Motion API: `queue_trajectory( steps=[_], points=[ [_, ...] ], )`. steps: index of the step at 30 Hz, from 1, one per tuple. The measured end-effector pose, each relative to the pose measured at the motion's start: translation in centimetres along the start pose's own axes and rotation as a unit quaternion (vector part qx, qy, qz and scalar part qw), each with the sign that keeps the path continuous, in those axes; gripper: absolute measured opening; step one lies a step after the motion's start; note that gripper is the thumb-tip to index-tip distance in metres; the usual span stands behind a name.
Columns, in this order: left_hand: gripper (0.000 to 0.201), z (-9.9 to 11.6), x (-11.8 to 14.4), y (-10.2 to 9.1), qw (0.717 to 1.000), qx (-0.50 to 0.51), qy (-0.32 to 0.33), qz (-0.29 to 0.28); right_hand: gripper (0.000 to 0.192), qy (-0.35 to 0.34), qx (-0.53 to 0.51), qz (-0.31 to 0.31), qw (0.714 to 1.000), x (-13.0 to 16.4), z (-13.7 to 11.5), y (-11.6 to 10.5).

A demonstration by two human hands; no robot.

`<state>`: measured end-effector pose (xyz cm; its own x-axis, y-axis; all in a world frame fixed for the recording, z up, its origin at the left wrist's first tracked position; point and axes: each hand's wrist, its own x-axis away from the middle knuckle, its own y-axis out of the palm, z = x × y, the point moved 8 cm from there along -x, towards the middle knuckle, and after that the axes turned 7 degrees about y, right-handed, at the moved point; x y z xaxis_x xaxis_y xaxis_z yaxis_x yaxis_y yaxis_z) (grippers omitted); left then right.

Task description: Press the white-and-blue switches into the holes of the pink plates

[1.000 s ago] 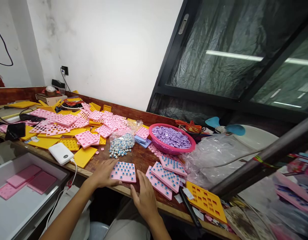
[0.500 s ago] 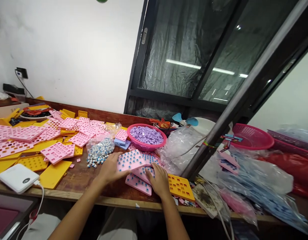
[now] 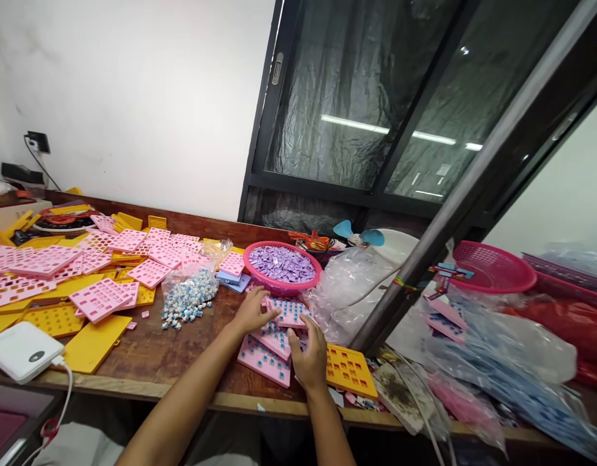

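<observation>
A pink board with rows of small blue pieces (image 3: 292,313) lies on top at the back of a loose, overlapping stack. My left hand (image 3: 252,315) is closed on its left edge, the thumb reaching along the front. At its right front corner is my right hand (image 3: 310,355), fingers and thumb spread, fingertips against the board. Below and nearer me, another pink board (image 3: 273,340) and a bottom pink board (image 3: 264,361) stick out, also dotted with blue pieces. A yellow board with square holes (image 3: 350,370) lies right of my right hand.
A pink basket of purple pieces (image 3: 282,289) stands behind the stack. Left are a bag of white-and-blue pieces (image 3: 190,294), several pink grids (image 3: 101,298) and a white power bank (image 3: 24,353). A metal pole (image 3: 414,259) slants up at right, beside plastic bags (image 3: 344,291).
The tilted pink board in my left hand has gone down and right onto the stack. My left hand moved right with it; my right hand's fingers have spread at the board's corner.
</observation>
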<state>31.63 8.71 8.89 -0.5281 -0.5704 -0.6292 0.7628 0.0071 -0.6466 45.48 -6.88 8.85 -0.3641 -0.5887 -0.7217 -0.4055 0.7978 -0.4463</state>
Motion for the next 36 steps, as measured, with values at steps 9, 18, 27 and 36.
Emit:
queue_trajectory(
  steps=[9, 18, 27, 36],
  points=[
    [0.038, -12.8, -4.5, -6.9, 0.970, -0.143, -0.195, 0.038, 0.049, -0.060, 0.031, -0.094, 0.993, 0.6, -1.5, 1.7],
    [0.044, -12.8, -6.0, -7.8, 0.952, -0.157, -0.261, 0.034, 0.044, -0.031, 0.014, -0.090, 0.995, 0.6, -0.5, 1.4],
    [0.083, -4.7, 7.6, -16.2, 0.987, -0.144, -0.073, 0.014, 0.044, -0.037, 0.007, -0.065, 0.997, 0.4, -0.5, 1.3],
    [0.086, -5.4, 24.9, -18.8, 0.985, -0.067, -0.119, -0.110, 0.025, -0.155, -0.001, -0.043, 0.987, 1.1, -6.4, 1.8]
  ],
)
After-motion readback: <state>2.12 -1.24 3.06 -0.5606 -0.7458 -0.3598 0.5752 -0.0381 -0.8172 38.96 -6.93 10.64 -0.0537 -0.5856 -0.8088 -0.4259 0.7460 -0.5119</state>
